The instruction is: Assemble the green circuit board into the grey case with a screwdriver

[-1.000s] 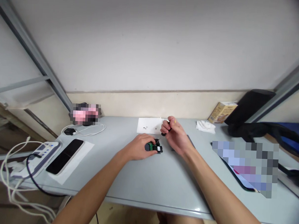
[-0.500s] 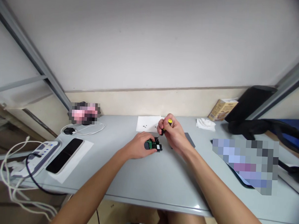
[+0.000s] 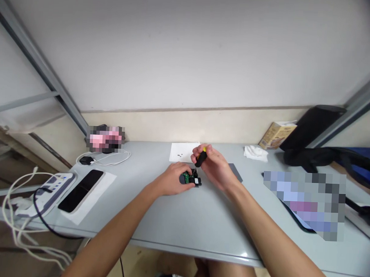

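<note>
My left hand [image 3: 175, 179] is closed around a small black device [image 3: 196, 181] with a green circuit board [image 3: 187, 177] exposed, steadying it on the grey desk. My right hand [image 3: 213, 164] grips a black and yellow screwdriver [image 3: 201, 156] by its handle, tilted, with the shaft pointing down at the device. The tip is too small to make out against the dark parts. Just behind the hands lies a white sheet of paper [image 3: 184, 150] with several tiny dark screw-like pieces [image 3: 179, 155] on it. A flat grey piece [image 3: 235, 172] is partly hidden behind my right wrist.
To the left are a phone [image 3: 82, 190] on white paper, a power strip [image 3: 47, 193] with cables, and a black charger [image 3: 86, 160]. A crumpled tissue [image 3: 256, 153], a small carton [image 3: 277, 135] and a blurred-out screen [image 3: 304, 205] are on the right.
The screwdriver handle has turned and tilted in my right hand, so its yellow end shows less and more black shows. My left hand keeps its hold on the device.
</note>
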{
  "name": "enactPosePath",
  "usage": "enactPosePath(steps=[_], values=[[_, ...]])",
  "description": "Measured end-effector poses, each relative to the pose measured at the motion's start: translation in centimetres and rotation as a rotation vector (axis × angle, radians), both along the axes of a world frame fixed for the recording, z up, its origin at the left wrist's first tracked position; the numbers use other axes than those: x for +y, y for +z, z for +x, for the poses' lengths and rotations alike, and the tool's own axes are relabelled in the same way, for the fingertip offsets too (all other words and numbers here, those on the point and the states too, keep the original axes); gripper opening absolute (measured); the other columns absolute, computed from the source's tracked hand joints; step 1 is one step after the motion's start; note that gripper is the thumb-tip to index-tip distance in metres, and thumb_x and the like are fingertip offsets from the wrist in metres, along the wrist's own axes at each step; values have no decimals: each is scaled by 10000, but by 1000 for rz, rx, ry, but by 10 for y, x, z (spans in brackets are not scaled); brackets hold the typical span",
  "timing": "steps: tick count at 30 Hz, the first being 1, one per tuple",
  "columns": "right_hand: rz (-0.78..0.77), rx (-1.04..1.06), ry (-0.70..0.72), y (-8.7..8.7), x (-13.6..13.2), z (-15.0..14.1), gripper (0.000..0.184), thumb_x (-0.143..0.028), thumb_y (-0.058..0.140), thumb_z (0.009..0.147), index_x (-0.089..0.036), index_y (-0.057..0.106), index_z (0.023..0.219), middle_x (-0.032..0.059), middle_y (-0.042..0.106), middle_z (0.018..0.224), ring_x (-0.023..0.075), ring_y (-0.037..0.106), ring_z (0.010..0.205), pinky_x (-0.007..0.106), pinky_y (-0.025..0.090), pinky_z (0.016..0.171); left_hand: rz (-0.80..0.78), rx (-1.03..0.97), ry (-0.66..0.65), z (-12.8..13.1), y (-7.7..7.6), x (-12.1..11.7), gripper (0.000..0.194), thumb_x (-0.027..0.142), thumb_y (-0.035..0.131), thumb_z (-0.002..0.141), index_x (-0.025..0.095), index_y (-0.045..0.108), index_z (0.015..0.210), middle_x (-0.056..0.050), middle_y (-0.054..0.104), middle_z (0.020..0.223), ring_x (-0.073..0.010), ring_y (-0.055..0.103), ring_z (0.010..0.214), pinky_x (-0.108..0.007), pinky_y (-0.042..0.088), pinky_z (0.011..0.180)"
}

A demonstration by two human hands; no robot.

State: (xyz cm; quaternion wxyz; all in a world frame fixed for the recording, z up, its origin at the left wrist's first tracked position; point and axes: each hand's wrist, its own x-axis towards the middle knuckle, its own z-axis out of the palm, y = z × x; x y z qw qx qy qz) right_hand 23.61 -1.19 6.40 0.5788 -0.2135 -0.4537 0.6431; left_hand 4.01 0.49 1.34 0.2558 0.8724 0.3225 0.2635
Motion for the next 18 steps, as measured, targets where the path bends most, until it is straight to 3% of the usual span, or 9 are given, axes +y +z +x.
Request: enactPosePath(steps=[4,6,12,15,18], values=[[45,-65,159,1,-3,3,348,-563,704,926,-224,702,845,33,571,828,188,573,806,337,457,748,2,13,28,1,-2,1,249,337,806,826,231,640,978,-75,722,1159,-286,665,1137,-469,480,1094],[66,-107,166,2,-4,2,361,-576,718,910,-220,710,850,41,593,846,196,590,821,350,469,762,11,19,42,1,-3,1,263,347,809,820,231,638,982,-79,716,1152,-294,660,1139,-481,488,1088],[49,-109,-30,1,-3,-3,383,-518,857,803,-249,591,865,17,660,906,188,646,815,338,474,754,9,14,38,1,1,-1,248,329,814,825,239,639,977,-77,719,1215,-294,645,1198,-480,472,1115],[34,-44,-151,-2,2,-5,435,-500,863,809,-260,500,835,-47,550,719,132,517,639,284,400,646,14,7,7,0,3,-2,230,317,798,847,243,646,1003,-56,745,1178,-271,676,1154,-459,466,1116],[21,4,-199,-4,7,-4,381,-602,750,882,-269,564,887,-59,421,657,125,389,578,279,350,592,31,9,-8,-1,2,-1,235,332,786,866,243,646,1031,-49,750,1188,-263,687,1144,-445,467,1109]])
